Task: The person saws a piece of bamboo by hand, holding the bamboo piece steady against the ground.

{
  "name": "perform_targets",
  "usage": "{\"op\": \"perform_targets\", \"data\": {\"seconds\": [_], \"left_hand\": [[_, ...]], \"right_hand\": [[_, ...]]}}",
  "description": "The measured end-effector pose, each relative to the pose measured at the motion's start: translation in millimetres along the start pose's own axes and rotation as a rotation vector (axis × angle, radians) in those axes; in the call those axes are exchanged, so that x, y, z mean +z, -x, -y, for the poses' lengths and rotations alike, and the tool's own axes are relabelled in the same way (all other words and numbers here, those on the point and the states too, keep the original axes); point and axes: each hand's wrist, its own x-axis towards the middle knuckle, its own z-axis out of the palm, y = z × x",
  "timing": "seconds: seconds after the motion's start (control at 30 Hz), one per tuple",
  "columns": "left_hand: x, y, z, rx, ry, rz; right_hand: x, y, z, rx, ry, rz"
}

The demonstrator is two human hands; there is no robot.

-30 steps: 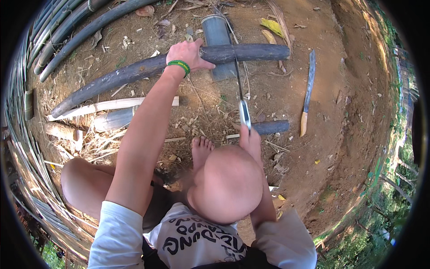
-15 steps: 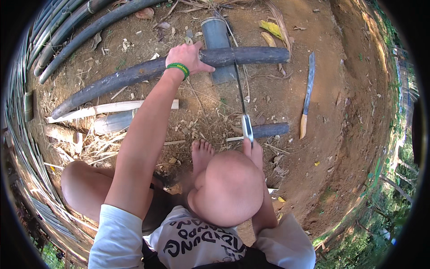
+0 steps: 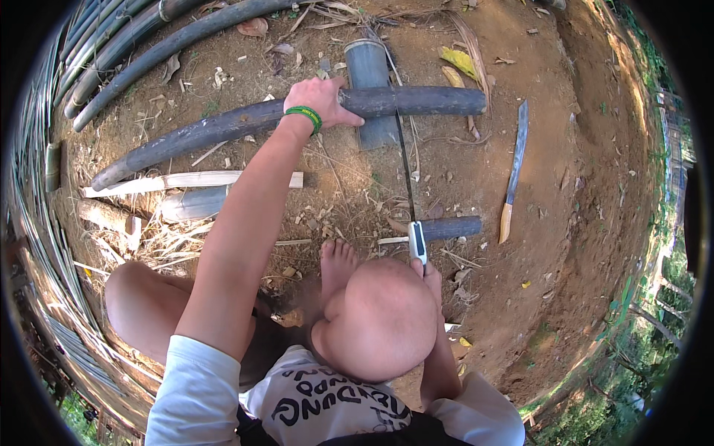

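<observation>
A long, dark, curved bamboo pole [image 3: 201,132] lies crosswise on top of a short, thick bamboo section [image 3: 367,67]. My left hand [image 3: 318,102], with a green band at its wrist, is closed round the pole just left of that section. To the right of it, a handsaw [image 3: 407,167] crosses the pole with its thin blade pointing away from me. My right hand [image 3: 428,275] grips the saw by its pale handle, close beside my knee, which hides part of the hand. Under the handle's front end lies a short, dark bamboo piece [image 3: 450,227].
On the right, a machete [image 3: 515,175] with a wooden handle lies on the dirt. Several bamboo poles [image 3: 123,63] are stacked at the far left. Split strips [image 3: 186,181] and a bamboo offcut [image 3: 195,204] lie left of my forearm. Dry leaves and chips litter the ground.
The saw and my right hand have moved back toward me along the cut line. My left hand stays on the pole. The whole view has shifted slightly.
</observation>
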Motion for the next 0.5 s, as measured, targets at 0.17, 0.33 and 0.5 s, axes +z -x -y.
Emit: {"op": "perform_targets", "data": {"seconds": [0.17,0.33,0.5], "left_hand": [[-3,1,-23,0.024,-0.012,0.001],[5,-1,-3,0.009,-0.033,0.013],[-9,-7,-7,-0.013,-0.013,0.024]], "right_hand": [[37,-142,62,-0.186,0.039,-0.197],[34,-117,64,-0.150,0.042,-0.135],[11,-9,-20,-0.014,-0.154,-0.001]]}}
